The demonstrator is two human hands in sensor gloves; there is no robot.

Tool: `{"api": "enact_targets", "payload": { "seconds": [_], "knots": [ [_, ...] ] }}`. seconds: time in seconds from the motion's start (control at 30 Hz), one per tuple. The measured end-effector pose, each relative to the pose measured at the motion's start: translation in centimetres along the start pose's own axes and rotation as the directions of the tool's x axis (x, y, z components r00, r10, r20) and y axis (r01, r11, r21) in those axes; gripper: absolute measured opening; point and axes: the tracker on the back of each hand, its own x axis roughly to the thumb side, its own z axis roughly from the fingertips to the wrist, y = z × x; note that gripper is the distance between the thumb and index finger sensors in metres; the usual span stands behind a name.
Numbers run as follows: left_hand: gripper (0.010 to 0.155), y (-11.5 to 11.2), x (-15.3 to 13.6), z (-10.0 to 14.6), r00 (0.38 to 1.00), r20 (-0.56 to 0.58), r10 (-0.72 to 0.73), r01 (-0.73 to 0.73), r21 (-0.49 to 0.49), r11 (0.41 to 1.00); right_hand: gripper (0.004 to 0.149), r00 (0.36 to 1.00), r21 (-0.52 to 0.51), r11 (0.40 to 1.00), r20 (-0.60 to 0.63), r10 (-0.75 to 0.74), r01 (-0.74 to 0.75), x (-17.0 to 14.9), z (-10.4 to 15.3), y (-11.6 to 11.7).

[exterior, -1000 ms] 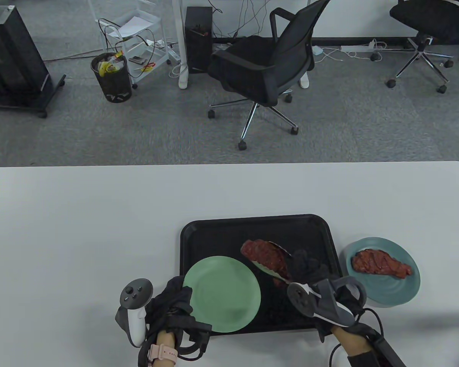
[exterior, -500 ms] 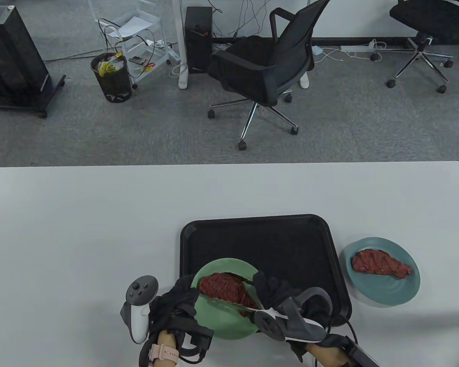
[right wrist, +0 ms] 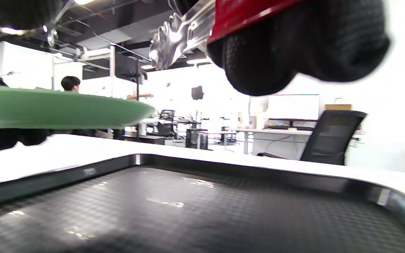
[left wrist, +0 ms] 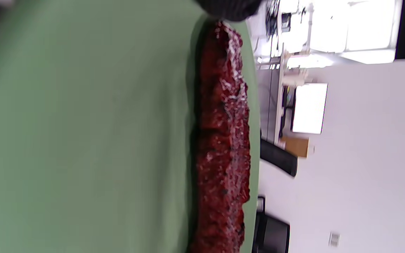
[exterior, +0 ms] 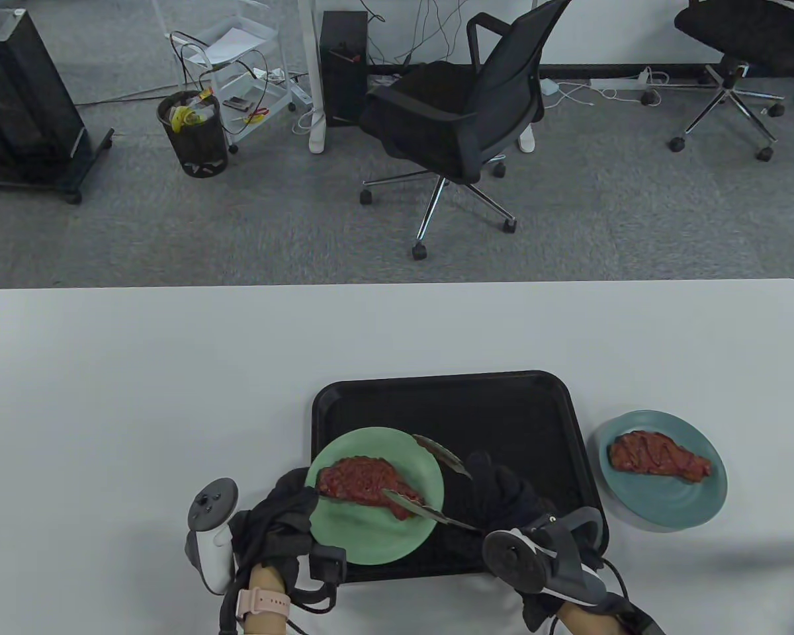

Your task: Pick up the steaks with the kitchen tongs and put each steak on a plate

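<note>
Your left hand (exterior: 284, 522) grips the near-left rim of the round, matte green plate (exterior: 410, 536), holding it above the black textured tray (exterior: 503, 410); a lumpy, glistening red steak (exterior: 364, 479) lies on the plate. Your right hand (exterior: 503, 489) holds the metal tongs (exterior: 437, 486), their scalloped arms spread, one tip touching the steak's right end. On the white bench (exterior: 172, 383), a second steak (exterior: 658, 455) rests on a round blue plate (exterior: 675, 509) just right of the tray.

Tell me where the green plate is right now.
In the table view the green plate is over the black tray's near-left corner, gripped by the left hand, a steak on it.
</note>
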Motion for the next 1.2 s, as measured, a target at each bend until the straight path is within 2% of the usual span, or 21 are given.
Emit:
{"api": "enact_targets", "payload": {
  "seconds": [0.13,0.3,0.4,0.5,0.7,0.93,1.07,1.2],
  "knots": [
    [0.055,4.0,-0.3,-0.8,0.998,-0.009,0.066,-0.064,0.148,0.987,0.096,0.995,0.033,0.999,-0.093,0.038,-0.035,-2.6,0.8,0.7],
    [0.055,8.7,-2.3,-1.9,0.983,-0.061,0.174,-0.149,0.296,0.944,0.096,0.975,0.092,0.995,-0.222,-0.013,0.034,-5.9,1.1,2.5],
    [0.056,10.6,-3.9,-2.4,0.972,-0.088,0.218,-0.171,0.369,0.913,0.096,0.957,0.122,0.990,-0.289,-0.035,0.073,-7.4,1.0,3.3],
    [0.056,11.5,-4.8,-2.7,0.955,-0.120,0.271,-0.200,0.416,0.887,0.096,0.942,0.128,0.986,-0.330,-0.056,0.103,-8.3,1.1,3.7],
    [0.056,11.4,-4.5,-2.9,0.971,-0.158,0.181,-0.091,0.457,0.885,0.096,0.942,0.153,0.985,-0.336,-0.028,0.084,-8.7,1.2,4.3],
    [0.057,10.7,-3.6,-2.7,0.982,-0.168,0.087,0.012,0.514,0.857,0.096,0.963,0.184,0.983,-0.267,0.034,0.017,-7.7,1.2,4.4],
    [0.065,9.9,-2.1,-2.3,0.982,-0.181,-0.050,0.144,0.558,0.817,0.096,0.969,0.197,0.980,-0.243,0.051,-0.002,-7.3,1.2,4.4],
    [0.068,9.0,-1.1,-1.9,0.945,-0.255,-0.206,0.319,0.571,0.756,0.096,0.970,0.214,0.977,-0.233,0.064,-0.013,-7.1,1.3,4.5]
  ]
}}
